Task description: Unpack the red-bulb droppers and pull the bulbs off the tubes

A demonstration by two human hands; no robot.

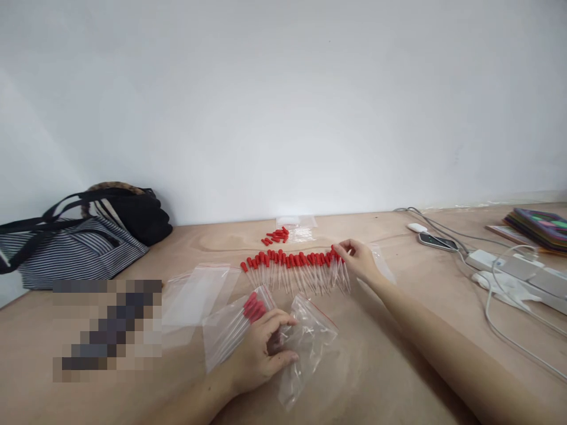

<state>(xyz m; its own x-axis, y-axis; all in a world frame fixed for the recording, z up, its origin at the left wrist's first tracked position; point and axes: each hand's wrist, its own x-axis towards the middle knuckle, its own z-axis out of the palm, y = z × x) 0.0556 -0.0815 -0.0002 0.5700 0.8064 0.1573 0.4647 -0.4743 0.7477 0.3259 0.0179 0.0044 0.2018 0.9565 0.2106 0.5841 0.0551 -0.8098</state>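
A row of glass droppers with red rubber bulbs lies across the middle of the table, bulbs toward the wall. At the row's right end my right hand has its thumb and fingertips closed on the red bulb of a dropper. My left hand rests lower down, thumb and index finger apart, its other fingers curled and partly hidden. Under and beside it is a clear zip bag holding several red-bulbed droppers. A crumpled clear zip bag lies right by its fingertips, seemingly not gripped.
Loose red bulbs and a clear bag of thin tubes lie near the wall. More flat bags are at left, beside a striped bag. Right: a power strip, cables, a phone-like device and stacked colourful sheets.
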